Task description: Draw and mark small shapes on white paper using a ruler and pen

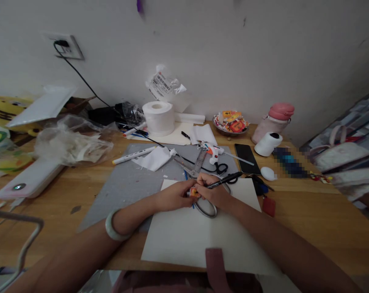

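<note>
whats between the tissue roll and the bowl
In the head view, a white tube, a small black item and a loose white sheet lie between them.

Pale wall [203, 53] behind wooden desk [312, 224]

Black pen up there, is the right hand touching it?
Touching. The head view shows the right hand gripping the black pen, one end sticking out.

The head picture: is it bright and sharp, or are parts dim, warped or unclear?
Head view: dim overall, no harsh glare; same view, edges look stretched; same view, mosaic blocks obscure the item right of the black phone, and the orange piece by the left hand lacks clear detail.
</note>
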### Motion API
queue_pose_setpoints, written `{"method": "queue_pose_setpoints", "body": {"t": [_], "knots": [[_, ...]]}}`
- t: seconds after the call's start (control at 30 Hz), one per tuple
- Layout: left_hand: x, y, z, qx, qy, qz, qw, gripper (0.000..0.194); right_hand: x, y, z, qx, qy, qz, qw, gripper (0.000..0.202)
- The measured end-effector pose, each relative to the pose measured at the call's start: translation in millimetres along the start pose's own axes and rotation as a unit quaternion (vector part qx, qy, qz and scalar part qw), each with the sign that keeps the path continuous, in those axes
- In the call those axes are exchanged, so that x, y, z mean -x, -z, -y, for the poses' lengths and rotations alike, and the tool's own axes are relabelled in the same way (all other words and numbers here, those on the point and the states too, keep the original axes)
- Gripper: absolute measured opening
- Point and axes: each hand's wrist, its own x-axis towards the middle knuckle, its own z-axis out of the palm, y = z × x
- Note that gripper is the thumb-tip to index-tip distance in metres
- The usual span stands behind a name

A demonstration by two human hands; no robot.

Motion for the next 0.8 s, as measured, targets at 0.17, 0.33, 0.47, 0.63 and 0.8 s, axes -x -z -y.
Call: {"method": "queue_pose_setpoints", "body": {"t": [0.17, 0.33, 0.47, 0.63, 0.8], "knots": [[0.7, 0.0, -0.4, 0.013, 0.004, 0.004, 1.0, 0.023, -0.7, 0.6, -2.9, 0.031, 0.024, -0.005, 0.999, 0.019], [0.3, 0.0, 0.4, 0.0, -0.006, -0.004, 1.0, 0.024, -0.8, 0.7, -3.8, 0.032, 0.031, -0.001, 0.999, 0.02], [0.3, 0.7, 0.0, -0.013, -0.009, -0.004, 1.0, 0.024, -0.7, 0.9, -2.4, 0.029, 0.029, 0.001, 0.999, 0.019], [0.7, 0.3, -0.6, -0.004, -0.002, -0.005, 1.0, 0.025, -0.6, 1.1, -2.5, 0.04, 0.036, -0.002, 0.999, 0.02], [0.8, 0.0, 0.0, 0.009, 0.003, 0.0, 1.0, 0.023, -0.6, 1.2, -1.0, 0.051, 0.036, -0.006, 0.998, 0.019]]}}
